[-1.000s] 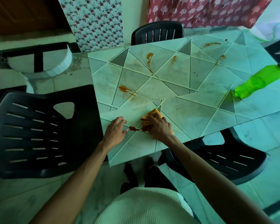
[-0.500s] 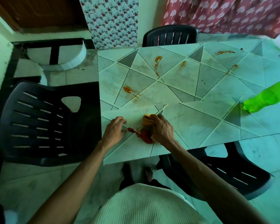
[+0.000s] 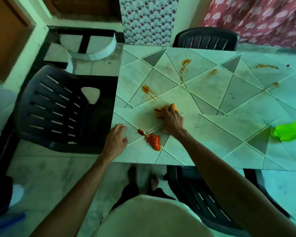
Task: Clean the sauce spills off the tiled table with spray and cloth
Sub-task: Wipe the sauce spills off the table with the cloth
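Observation:
My right hand [image 3: 172, 119] presses an orange cloth [image 3: 159, 112] onto the tiled table [image 3: 212, 127], fingers curled over it. Just nearer than that hand lies a thick red sauce pile [image 3: 153, 140] by the front edge. My left hand [image 3: 116, 140] rests flat on the table's near left corner, holding nothing. Thinner sauce smears [image 3: 148, 91] lie beyond the cloth, and more streaks [image 3: 184, 65] sit toward the far side. A green spray bottle [image 3: 290, 132] lies on its side at the right edge of view.
Black plastic chairs stand at the left [image 3: 61, 106], at the far side [image 3: 205, 38] and under the near right edge [image 3: 203, 194]. My feet [image 3: 143, 178] stand on the pale floor below the table edge. Patterned curtains hang behind.
My right hand has pushed the cloth away from me, off the thick red sauce pile, which now lies uncovered near the front edge. My left hand stays on the corner.

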{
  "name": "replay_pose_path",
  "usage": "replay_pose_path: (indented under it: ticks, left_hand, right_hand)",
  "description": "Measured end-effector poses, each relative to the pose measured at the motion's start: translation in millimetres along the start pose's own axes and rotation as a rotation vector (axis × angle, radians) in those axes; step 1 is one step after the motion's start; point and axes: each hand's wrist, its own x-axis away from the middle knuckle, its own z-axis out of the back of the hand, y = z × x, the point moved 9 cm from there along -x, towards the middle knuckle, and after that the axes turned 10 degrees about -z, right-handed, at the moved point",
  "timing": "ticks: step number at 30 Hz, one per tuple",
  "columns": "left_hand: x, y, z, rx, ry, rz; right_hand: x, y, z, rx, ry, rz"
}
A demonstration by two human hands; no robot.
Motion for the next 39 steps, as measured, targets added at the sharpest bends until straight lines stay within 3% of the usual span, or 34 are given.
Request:
replay_pose_path:
  ticks: [9,13,22,28,31,35,39]
  left_hand:
    - [22.6,8.8,-9.1,-0.027,0.004,0.085]
    - [27.7,12.2,-13.5,-0.038,-0.011,0.109]
    - [43.6,16.0,-29.7,-0.058,-0.036,0.098]
    - [44.7,19.4,-28.9,-0.031,-0.005,0.103]
    - [43.9,18.3,-26.0,0.000,-0.004,0.111]
    - [43.7,14.9,-23.9,0.026,-0.013,0.092]
    - [42.4,15.3,-23.4,0.023,-0.019,0.075]
  right_hand:
    - [37.3,-41.1,-26.5,0.098,-0.108,0.356]
    - [48.3,-38.9,-22.5,0.055,-0.119,0.424]
    - [87.3,33.9,22.9,-0.063,0.185,0.131]
    - [128.0,70.5,-25.3,-0.241,0.018,-0.155]
    - [131.9,61.3,-34.6,-0.425,0.034,-0.255]
    - [122.2,39.7,-39.8,-0.640,0.031,-0.303]
    - [105.0,14.0,-43.5,-0.705,0.014,-0.301]
